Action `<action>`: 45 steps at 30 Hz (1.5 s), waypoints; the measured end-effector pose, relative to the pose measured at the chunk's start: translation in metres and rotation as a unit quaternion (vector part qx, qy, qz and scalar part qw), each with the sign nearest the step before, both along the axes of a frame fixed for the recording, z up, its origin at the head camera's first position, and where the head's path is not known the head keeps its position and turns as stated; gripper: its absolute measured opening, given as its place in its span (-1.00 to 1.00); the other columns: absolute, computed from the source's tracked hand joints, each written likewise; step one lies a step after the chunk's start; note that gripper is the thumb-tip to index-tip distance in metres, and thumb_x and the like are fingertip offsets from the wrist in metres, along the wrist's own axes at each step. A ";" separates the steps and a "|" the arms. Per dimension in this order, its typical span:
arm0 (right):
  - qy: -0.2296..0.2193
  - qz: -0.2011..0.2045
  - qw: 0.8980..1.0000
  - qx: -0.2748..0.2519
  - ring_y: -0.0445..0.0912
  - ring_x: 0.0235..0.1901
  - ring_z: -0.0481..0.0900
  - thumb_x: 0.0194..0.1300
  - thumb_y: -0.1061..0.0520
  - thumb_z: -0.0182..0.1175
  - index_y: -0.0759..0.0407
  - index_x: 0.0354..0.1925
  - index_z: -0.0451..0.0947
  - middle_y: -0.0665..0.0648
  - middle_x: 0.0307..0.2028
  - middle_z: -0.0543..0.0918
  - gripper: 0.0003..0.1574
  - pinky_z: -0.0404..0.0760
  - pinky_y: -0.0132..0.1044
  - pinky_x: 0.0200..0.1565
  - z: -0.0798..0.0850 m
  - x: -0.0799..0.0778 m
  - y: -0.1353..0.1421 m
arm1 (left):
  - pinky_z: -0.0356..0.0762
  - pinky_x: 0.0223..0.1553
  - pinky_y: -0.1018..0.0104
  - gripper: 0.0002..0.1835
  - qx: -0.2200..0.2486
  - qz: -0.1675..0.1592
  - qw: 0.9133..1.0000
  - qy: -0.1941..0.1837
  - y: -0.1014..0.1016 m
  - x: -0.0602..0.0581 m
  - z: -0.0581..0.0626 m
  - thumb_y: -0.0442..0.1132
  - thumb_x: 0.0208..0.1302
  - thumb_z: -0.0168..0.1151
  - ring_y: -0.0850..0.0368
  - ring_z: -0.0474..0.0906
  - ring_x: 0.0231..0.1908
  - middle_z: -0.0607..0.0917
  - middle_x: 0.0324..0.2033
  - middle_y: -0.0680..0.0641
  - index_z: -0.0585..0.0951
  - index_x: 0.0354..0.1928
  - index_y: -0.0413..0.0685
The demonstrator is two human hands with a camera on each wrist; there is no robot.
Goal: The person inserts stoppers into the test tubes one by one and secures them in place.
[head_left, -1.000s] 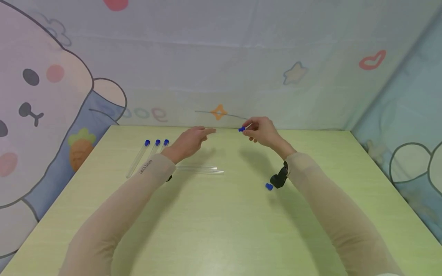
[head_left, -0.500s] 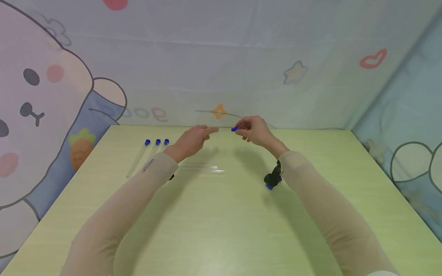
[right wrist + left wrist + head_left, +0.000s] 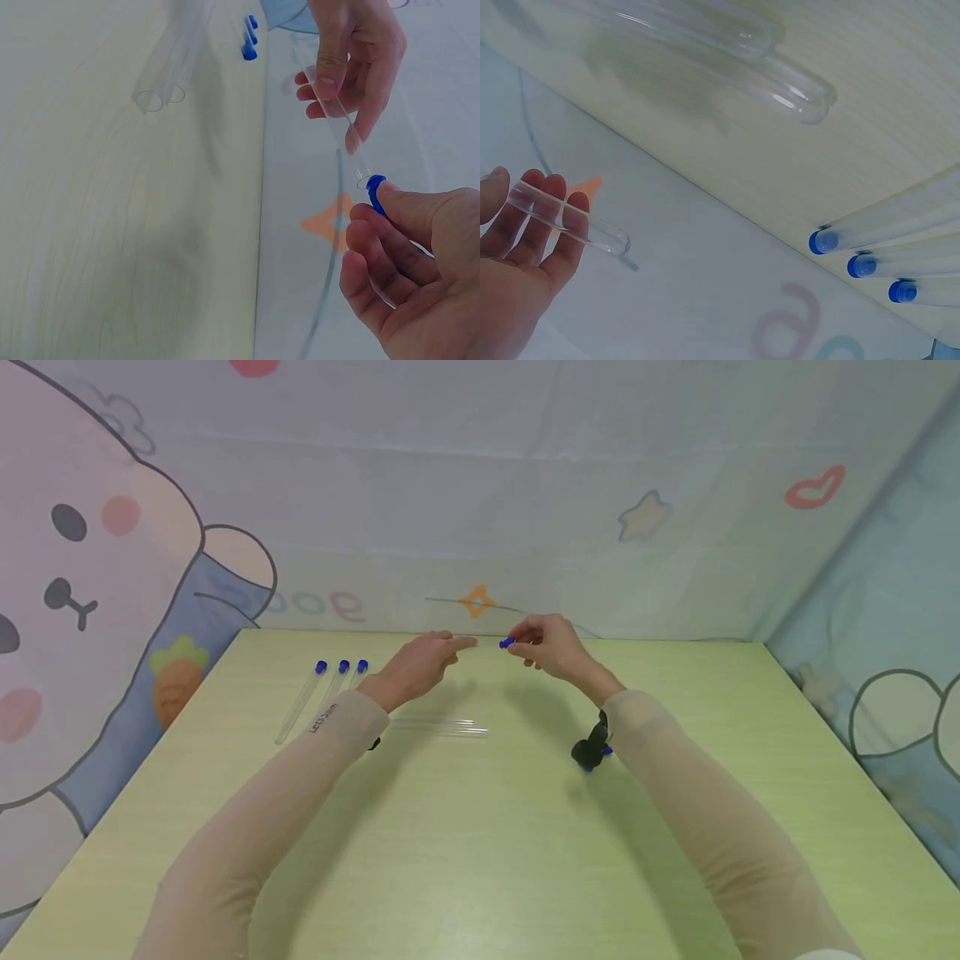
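Note:
My left hand [image 3: 416, 668] holds a clear test tube [image 3: 574, 221] above the back of the table, its thumb and fingers around the glass. The tube's rounded end shows in the left wrist view and its open mouth points toward my right hand [image 3: 557, 647]. Between thumb and forefinger, my right hand pinches a blue cap [image 3: 376, 193], right at the tube's mouth in the right wrist view. Uncapped test tubes [image 3: 442, 727] lie on the table beneath my left forearm. Further left lie 3 test tubes [image 3: 300, 703] with blue caps.
Loose blue caps [image 3: 608, 750] lie on the table under my right wrist, partly hidden by the black wrist camera [image 3: 588, 753]. The pale table [image 3: 480, 860] ends at a printed cloth backdrop [image 3: 420, 510] behind my hands.
My right hand has moved left with the blue cap, closer to the left hand and the tube's mouth. My left hand has shifted very slightly right.

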State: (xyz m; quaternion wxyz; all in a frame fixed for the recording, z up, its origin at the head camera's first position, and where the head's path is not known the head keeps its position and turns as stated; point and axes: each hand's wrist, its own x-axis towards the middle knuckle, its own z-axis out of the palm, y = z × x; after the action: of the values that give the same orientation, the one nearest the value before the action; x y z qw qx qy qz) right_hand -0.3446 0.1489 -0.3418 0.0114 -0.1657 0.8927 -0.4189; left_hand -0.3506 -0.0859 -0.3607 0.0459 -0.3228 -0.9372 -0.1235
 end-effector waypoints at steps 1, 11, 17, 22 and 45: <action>0.000 0.000 1.000 0.001 -0.16 -0.54 0.56 0.33 0.17 0.21 0.29 -0.07 0.60 0.25 -0.26 0.69 -0.75 0.63 -0.24 -0.37 0.000 0.000 0.000 | 0.57 0.04 0.09 -0.50 0.000 0.000 1.000 -0.001 0.000 0.000 0.000 -0.41 0.40 0.05 -0.06 0.60 0.03 0.64 0.03 -0.18 0.41 0.34 0.06; 0.003 0.008 1.000 -0.010 -0.18 -0.56 0.56 0.33 0.19 0.21 0.33 -0.07 0.60 0.28 -0.26 0.69 -0.74 0.63 -0.26 -0.40 -0.003 0.002 -0.001 | 0.58 0.01 0.09 -0.51 0.007 -0.009 1.000 -0.008 0.000 0.000 0.000 -0.37 0.41 0.05 -0.05 0.60 -0.01 0.64 -0.02 -0.17 0.41 0.35 0.07; -0.007 0.013 0.999 -0.039 -0.17 -0.55 0.57 0.33 0.20 0.20 0.34 -0.07 0.58 0.29 -0.27 0.70 -0.74 0.68 -0.17 -0.34 -0.004 0.001 -0.002 | 0.57 0.04 0.10 -0.55 0.014 -0.013 1.000 -0.008 0.000 0.001 0.001 -0.38 0.42 0.03 -0.05 0.61 -0.02 0.65 -0.01 -0.17 0.43 0.32 -0.03; -0.034 0.023 0.995 -0.095 -0.15 -0.50 0.61 0.37 0.20 0.15 0.40 -0.05 0.56 0.34 -0.23 0.69 -0.72 0.71 -0.18 -0.27 -0.005 0.000 0.000 | 0.56 0.05 0.11 -0.66 0.029 -0.017 0.999 -0.004 0.001 0.001 0.001 -0.38 0.43 0.01 -0.06 0.61 -0.01 0.66 -0.02 -0.17 0.53 0.19 -0.17; -0.055 0.044 0.985 -0.159 -0.14 -0.51 0.56 0.41 0.27 0.06 0.55 -0.13 0.48 0.12 -0.43 0.64 -0.73 0.65 -0.30 -0.37 -0.013 0.003 0.002 | 0.44 -0.24 0.24 -0.88 0.131 -0.075 0.989 -0.004 0.007 -0.004 -0.004 -0.37 0.37 0.12 0.09 0.44 -0.39 0.65 -0.40 -0.12 0.63 -0.28 -0.23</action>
State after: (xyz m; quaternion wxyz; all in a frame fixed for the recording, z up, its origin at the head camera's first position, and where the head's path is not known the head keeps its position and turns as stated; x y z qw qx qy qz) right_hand -0.3413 0.1513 -0.3544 0.0519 -0.1811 0.8048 -0.5628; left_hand -0.3544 -0.0789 -0.3646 0.0752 -0.3828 -0.8863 -0.2497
